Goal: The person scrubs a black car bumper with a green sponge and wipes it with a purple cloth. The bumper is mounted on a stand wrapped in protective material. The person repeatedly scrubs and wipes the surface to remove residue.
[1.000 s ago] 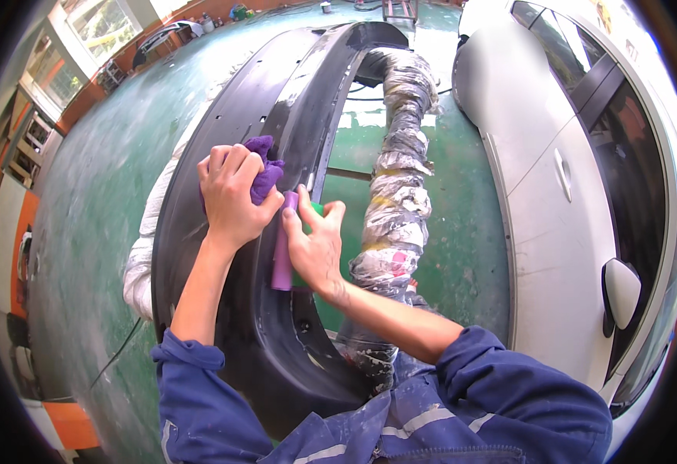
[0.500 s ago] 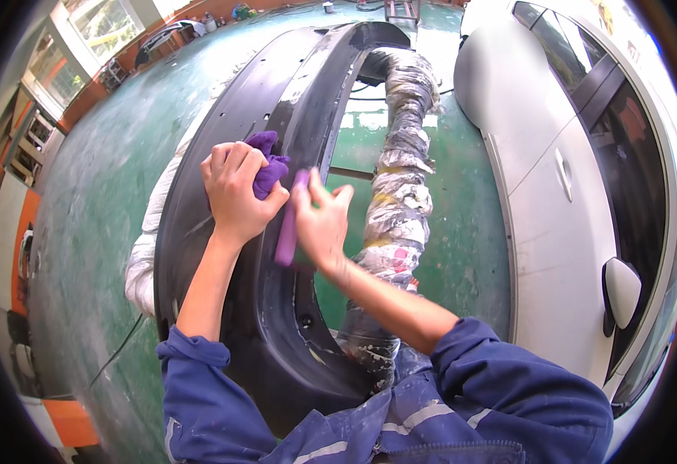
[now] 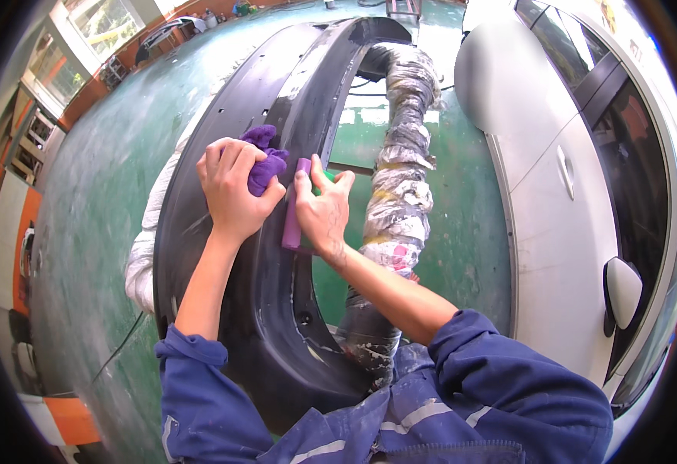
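A long black car bumper [image 3: 222,166] lies lengthwise before me, with pale scuffed patches along its raised ridge. My left hand [image 3: 236,189] is closed around a bunched purple cloth [image 3: 265,164] over the bumper's left face. Just right of it, my right hand [image 3: 323,207] grips a narrow purple sanding block [image 3: 294,223] lengthwise against the bumper's inner side. A bit of green [image 3: 328,179] shows between the right thumb and fingers; I cannot tell whether it belongs to the block. The block's underside is hidden.
A stand wrapped in crumpled, paint-stained plastic [image 3: 400,178] supports the bumper, with another wrapped arm [image 3: 147,247] at its left. A white car [image 3: 539,224] with a protruding mirror [image 3: 622,292] stands close on the right. A dark cable [image 3: 118,348] crosses the green floor [image 3: 95,232].
My right hand has moved slightly away from me along the bumper with the purple block. The left hand, still holding the cloth, has shifted barely to the left.
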The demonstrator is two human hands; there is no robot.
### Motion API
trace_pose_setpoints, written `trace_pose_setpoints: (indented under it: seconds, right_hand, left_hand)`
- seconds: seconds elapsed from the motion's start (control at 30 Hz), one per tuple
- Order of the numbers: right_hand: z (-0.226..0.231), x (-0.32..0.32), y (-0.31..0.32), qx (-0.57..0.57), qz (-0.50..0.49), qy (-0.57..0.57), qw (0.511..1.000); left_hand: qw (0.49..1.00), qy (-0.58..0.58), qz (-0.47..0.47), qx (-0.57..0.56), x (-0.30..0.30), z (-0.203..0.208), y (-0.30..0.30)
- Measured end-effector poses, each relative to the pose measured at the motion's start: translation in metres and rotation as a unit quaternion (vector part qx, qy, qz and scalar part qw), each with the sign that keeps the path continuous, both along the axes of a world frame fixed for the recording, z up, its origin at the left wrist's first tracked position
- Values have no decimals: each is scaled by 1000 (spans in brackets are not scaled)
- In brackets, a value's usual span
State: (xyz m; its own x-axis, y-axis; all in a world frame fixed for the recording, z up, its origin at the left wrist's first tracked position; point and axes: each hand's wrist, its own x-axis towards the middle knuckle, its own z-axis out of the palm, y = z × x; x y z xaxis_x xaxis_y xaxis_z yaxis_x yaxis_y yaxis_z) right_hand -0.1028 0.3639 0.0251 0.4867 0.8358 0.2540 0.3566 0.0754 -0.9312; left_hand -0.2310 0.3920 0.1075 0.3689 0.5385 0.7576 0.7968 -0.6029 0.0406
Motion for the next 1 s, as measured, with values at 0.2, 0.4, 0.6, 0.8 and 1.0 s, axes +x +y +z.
trace_pose_setpoints:
  seconds: [0.2,0.4,0.6,0.8,1.0]
  right_hand:
    - [-3,-3,-33,10,41,-41,998]
    - [0,-9,-52,-13,51,-35,998]
    - [-8,1,-3,16,-22,-23,999]
    - [-3,-9,13,78,-3,-2,997]
    - [15,-10,34,322,85,42,942]
  left_hand:
    - [1000,-22,0,3,0,3,-5]
    - [1000,-8,9,-5,-2,1,-6]
    - [1000,6,11,5,3,1,-3]
    - [997,-78,0,0,-8,-1,0]
    - [947,-288,15,-138,-18,-14,12]
